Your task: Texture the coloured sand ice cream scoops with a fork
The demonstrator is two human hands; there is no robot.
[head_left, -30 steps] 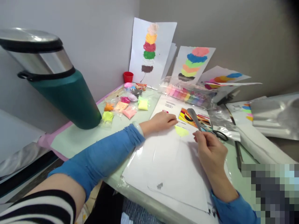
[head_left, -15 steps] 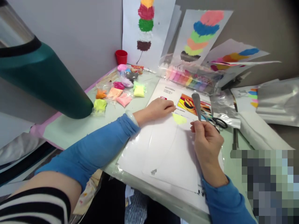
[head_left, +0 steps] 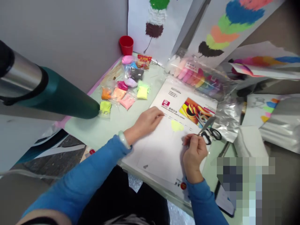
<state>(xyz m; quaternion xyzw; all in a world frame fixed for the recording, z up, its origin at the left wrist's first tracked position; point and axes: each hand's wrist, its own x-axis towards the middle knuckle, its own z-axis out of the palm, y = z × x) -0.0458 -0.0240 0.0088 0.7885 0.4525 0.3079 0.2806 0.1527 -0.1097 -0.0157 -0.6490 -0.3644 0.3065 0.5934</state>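
Pale green table (head_left: 112, 128) pushed into the corner of grey walls, and it is crowded: small bags of coloured clay (head_left: 122, 93) lie toward the far left corner beside a red cup (head_left: 126, 45), a clear pack of clay sticks (head_left: 197, 78) sits along the far edge, and sheets with stacked colour smears (head_left: 225, 28) lean against the wall behind. A dark green flask (head_left: 53, 98) juts in over the left edge.

Compared with a second ago, the view has tipped further down onto the white sheet (head_left: 161, 150) at the near edge. The left hand (head_left: 146, 120) lies flat, fingers loosely spread, pressing the paper just left of a small patch of pale yellow-green clay (head_left: 177, 126); it grips nothing. It has slid slightly back from the patch. The right hand (head_left: 194, 150) is closed around the handle of a slim metal spatula (head_left: 206, 124). That blade stood nearly upright before; now it is tilted low and out to the right, its tip over the printed leaflet (head_left: 187, 106) near the black-handled scissors (head_left: 212, 135), clear of the clay.

My reading: the spreading stroke is paused, the tool lifted off the patch.
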